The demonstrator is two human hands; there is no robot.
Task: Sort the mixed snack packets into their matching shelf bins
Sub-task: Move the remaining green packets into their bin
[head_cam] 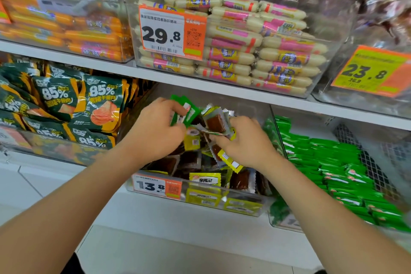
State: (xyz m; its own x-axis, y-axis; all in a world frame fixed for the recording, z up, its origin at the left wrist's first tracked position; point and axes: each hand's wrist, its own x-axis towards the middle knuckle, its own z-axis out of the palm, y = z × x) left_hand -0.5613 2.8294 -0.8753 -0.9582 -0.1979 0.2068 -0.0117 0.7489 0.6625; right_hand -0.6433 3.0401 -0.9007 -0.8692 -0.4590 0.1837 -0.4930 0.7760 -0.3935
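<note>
- Head view, step in hand: pulling stray green packets (pixel 189 110) out of the mixed bin (pixel 222 206) at the middle of the lower shelf (pixel 178 236), bin front wall along the shelf's front edge.
- Grip the green stack firmly with the left hand (pixel 155 131), fingers curled round it above the bin's rear half. Squeeze the flat faces, since glossy wrappers probably slide and fan out.
- Carry the stack toward the shelf's right end, into the green bin (pixel 287 223) just beside the mixed one. Clear the dividing wall fully before letting go.
- Use the right hand (pixel 246 144), fingers closed on a clump of brown-and-yellow packets (pixel 216 121), to lift these aside and expose any green beneath. Then drop them back, likely their proper home, judging by the same kind pressed against the front wall.
- Check colour before each grab. Cannot tell how many green strays lie deeper in the pile.
- Look of the packets: small, flat, shiny sachets. Green ones with a pale patch on the face. The others with a clear window over a dark brown square, plus a yellow band carrying a barcode.
</note>
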